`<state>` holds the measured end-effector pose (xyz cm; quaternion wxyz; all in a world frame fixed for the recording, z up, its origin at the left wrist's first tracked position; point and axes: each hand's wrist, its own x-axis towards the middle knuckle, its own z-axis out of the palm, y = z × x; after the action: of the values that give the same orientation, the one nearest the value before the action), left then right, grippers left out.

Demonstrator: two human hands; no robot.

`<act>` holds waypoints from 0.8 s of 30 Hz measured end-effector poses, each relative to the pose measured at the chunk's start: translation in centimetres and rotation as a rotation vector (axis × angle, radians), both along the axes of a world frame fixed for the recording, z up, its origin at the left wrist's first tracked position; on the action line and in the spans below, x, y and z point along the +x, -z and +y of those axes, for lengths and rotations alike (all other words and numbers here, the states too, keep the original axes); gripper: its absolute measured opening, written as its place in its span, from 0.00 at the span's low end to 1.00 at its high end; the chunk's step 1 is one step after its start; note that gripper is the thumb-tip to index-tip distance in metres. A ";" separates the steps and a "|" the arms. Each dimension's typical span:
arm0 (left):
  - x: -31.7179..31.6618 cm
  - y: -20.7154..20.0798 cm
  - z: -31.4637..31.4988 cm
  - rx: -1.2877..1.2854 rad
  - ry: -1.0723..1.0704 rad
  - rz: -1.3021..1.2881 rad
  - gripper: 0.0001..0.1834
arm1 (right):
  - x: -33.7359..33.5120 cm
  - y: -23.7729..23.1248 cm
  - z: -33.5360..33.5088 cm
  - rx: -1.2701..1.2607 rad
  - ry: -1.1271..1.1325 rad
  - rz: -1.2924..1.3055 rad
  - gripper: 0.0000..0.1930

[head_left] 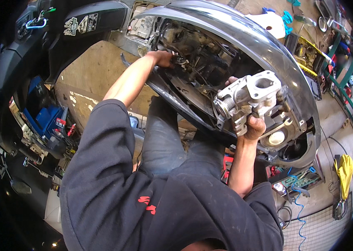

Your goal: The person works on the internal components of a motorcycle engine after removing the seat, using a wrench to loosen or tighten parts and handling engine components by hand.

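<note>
We hold the casting [243,94], a silvery-grey metal body, raised in our right hand [256,126] over the bay [197,46]. Its flange [251,82] and round bore [264,83] face up towards us; a coil spring [226,104] sits at its left side. The bay lies open, dark and crowded with hoses, our left hand [164,58] at its edge.

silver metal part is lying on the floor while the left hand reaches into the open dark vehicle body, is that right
Its place is wrong: the silver metal part is held in the right hand, as the head view shows. The left hand does reach into the open dark vehicle body.
</note>
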<state>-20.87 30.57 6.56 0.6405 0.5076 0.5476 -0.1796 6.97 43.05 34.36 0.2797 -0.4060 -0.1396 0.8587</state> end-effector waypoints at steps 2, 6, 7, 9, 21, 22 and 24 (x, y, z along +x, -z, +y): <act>-0.1 0.8 -0.5 0.086 0.023 0.036 0.22 | -0.7 0.2 -0.4 0.003 0.073 0.054 0.49; 2.5 0.4 1.8 0.174 0.383 0.056 0.18 | -1.2 0.8 -0.9 -0.007 0.143 0.001 0.50; 3.3 -0.3 2.2 0.149 0.345 0.025 0.18 | -1.7 0.4 -0.9 -0.007 0.169 -0.038 0.49; 4.1 -0.9 2.0 0.091 0.263 -0.031 0.19 | -1.9 0.1 -1.0 -0.025 0.152 0.019 0.48; 2.6 7.0 -7.6 -0.043 0.346 0.095 0.17 | -4.7 -1.1 -2.6 -0.076 0.101 0.084 0.50; 5.7 5.9 -3.6 -0.020 0.335 0.077 0.17 | -3.3 -0.6 -2.2 -0.048 0.129 0.014 0.50; 8.2 1.0 1.2 -0.025 0.290 0.105 0.17 | -1.8 -0.4 -1.8 -0.030 0.165 -0.045 0.50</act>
<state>-12.65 31.72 5.57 0.5846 0.5631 0.4991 -0.3035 5.20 41.22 34.73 0.3403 -0.4395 -0.0992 0.8254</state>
